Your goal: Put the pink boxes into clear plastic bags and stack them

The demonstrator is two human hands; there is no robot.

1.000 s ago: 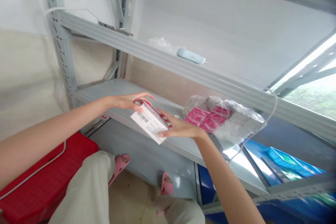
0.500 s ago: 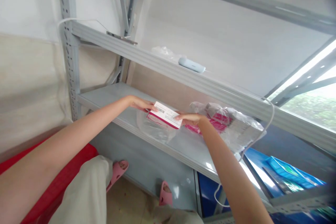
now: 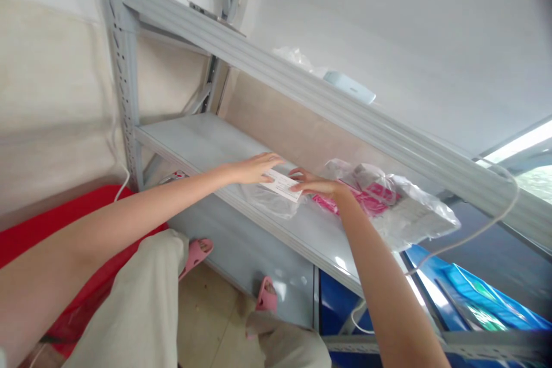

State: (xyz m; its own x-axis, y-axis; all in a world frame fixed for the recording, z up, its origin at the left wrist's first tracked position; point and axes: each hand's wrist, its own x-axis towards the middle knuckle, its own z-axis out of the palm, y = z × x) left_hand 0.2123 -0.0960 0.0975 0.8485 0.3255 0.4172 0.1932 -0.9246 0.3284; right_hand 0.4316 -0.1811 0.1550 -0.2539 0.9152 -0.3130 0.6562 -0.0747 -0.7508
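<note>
A small white box (image 3: 282, 184) with printed text on its face is held over the middle shelf, between my two hands. My left hand (image 3: 257, 168) grips its left end, thumb on the near side and fingers reaching along the far edge. At the right end, the thumb of my right hand (image 3: 317, 184) presses on the printed face, its fingers curled behind. A clear plastic bag (image 3: 276, 205) lies on the shelf just beneath the box. Right of my right hand are clear plastic packages (image 3: 383, 195) with pink contents.
The grey metal shelf (image 3: 185, 137) runs across in front of me, with an upper beam (image 3: 276, 83) above it. On the upper level lies a light blue case (image 3: 350, 87). A white cable (image 3: 470, 236) hangs at right, near blue trays (image 3: 487, 293). Something red (image 3: 107, 201) stands at left.
The box has tilted, so its pink side no longer shows and its white face points up. My left fingers have stretched out along its far edge. The camera view has shifted downward.
</note>
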